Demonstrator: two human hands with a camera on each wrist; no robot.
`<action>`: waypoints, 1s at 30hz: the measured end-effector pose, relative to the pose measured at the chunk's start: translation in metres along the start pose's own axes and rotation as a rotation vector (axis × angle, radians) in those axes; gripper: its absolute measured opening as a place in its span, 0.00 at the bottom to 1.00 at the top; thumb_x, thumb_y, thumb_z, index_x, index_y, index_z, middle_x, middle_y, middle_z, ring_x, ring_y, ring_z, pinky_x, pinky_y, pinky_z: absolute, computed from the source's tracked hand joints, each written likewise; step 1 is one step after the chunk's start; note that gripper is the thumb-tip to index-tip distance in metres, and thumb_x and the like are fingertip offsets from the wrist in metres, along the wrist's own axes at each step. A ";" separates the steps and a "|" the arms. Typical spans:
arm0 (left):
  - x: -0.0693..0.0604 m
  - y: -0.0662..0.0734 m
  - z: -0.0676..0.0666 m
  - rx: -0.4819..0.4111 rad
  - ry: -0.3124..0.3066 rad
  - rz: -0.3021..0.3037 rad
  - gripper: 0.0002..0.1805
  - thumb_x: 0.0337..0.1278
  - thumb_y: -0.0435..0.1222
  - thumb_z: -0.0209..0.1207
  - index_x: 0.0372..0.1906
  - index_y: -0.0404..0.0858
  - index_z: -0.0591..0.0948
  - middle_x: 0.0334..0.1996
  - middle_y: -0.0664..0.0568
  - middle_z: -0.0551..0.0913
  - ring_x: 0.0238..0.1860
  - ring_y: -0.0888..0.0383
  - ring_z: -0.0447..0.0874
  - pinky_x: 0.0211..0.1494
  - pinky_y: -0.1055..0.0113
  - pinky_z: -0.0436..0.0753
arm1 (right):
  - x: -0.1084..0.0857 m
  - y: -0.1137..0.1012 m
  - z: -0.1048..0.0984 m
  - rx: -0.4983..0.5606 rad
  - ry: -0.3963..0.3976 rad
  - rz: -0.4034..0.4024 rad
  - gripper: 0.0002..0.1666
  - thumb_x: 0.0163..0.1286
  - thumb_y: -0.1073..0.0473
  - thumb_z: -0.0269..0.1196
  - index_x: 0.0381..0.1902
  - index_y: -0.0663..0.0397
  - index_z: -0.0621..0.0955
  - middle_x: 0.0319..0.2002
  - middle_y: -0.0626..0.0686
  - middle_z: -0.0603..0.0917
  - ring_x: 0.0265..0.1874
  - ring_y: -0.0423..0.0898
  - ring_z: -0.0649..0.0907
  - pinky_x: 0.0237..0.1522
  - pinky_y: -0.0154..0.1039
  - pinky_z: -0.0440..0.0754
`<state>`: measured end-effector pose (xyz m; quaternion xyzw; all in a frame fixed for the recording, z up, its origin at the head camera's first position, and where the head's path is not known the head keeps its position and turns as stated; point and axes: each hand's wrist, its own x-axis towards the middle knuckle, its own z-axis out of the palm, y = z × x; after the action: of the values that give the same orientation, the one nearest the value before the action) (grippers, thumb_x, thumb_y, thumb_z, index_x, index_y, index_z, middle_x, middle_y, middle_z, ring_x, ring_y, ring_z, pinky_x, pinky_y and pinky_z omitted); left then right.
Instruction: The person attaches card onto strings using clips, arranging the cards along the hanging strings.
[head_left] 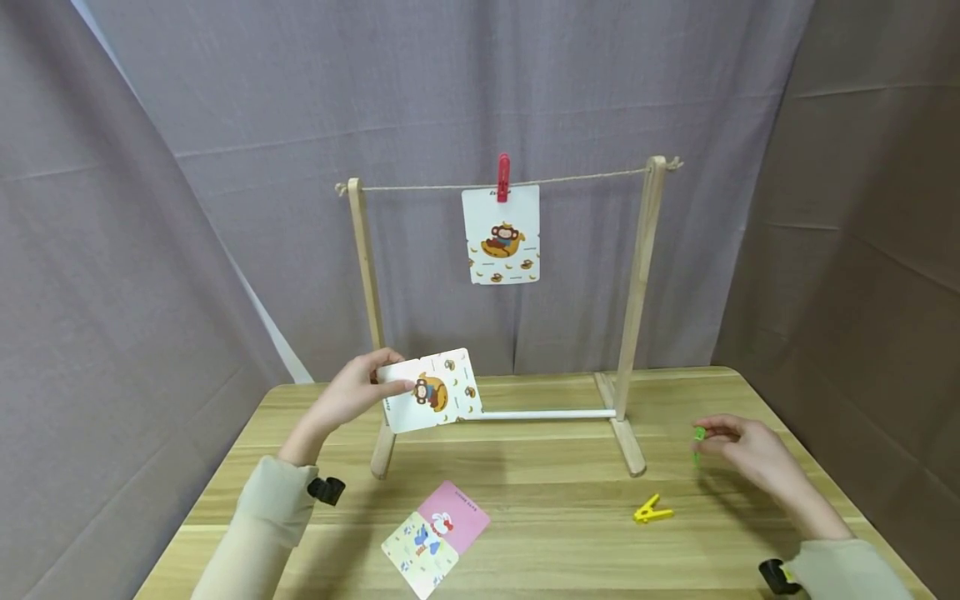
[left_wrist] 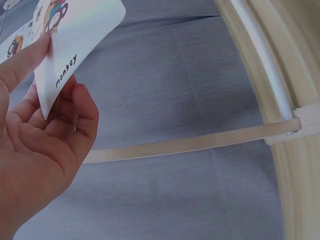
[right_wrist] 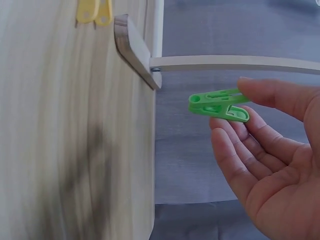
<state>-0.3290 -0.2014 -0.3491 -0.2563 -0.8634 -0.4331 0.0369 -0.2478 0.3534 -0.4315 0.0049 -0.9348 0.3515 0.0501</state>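
My left hand point(head_left: 354, 393) pinches a white monkey card point(head_left: 431, 392) between thumb and fingers, in front of the rack's left post. In the left wrist view the word "monkey" shows along one end of this card point(left_wrist: 70, 55). Above the right side of the table, my right hand point(head_left: 753, 454) holds a green clothespin point(right_wrist: 217, 105) between thumb and fingertips. A second monkey card point(head_left: 502, 237) hangs from the string point(head_left: 420, 187), gripped there by a red clothespin point(head_left: 503, 177). On the tabletop near my right hand lies a yellow clothespin point(head_left: 652, 509).
The wooden rack point(head_left: 637, 283) stands toward the back of the table point(head_left: 555, 533), with a white bar point(head_left: 547, 414) low between its posts. A pink and yellow card point(head_left: 437, 537) lies at the front left. Grey curtains point(head_left: 600, 100) hang behind.
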 end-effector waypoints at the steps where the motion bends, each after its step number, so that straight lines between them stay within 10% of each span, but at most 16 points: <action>1: 0.001 0.001 -0.001 -0.003 0.005 0.001 0.14 0.60 0.41 0.69 0.44 0.39 0.81 0.30 0.51 0.82 0.29 0.57 0.78 0.34 0.65 0.77 | 0.000 -0.001 -0.001 0.002 0.000 -0.003 0.34 0.67 0.47 0.69 0.59 0.69 0.78 0.47 0.63 0.86 0.44 0.55 0.84 0.43 0.48 0.80; 21: 0.014 0.020 -0.012 -0.047 0.099 0.004 0.16 0.60 0.44 0.69 0.46 0.39 0.81 0.35 0.48 0.83 0.31 0.53 0.80 0.34 0.64 0.78 | 0.004 -0.012 -0.014 -0.031 0.031 -0.057 0.34 0.68 0.46 0.69 0.59 0.69 0.79 0.47 0.63 0.87 0.45 0.57 0.85 0.43 0.47 0.81; 30: 0.022 0.026 -0.012 -0.129 0.181 0.006 0.18 0.61 0.42 0.69 0.48 0.36 0.80 0.37 0.44 0.85 0.31 0.52 0.83 0.30 0.67 0.80 | 0.005 -0.019 -0.021 -0.035 0.123 -0.078 0.28 0.69 0.48 0.68 0.56 0.66 0.81 0.46 0.63 0.87 0.38 0.43 0.84 0.36 0.37 0.79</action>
<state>-0.3376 -0.1883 -0.3165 -0.2203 -0.8261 -0.5091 0.0994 -0.2502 0.3528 -0.4030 0.0186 -0.9352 0.3323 0.1212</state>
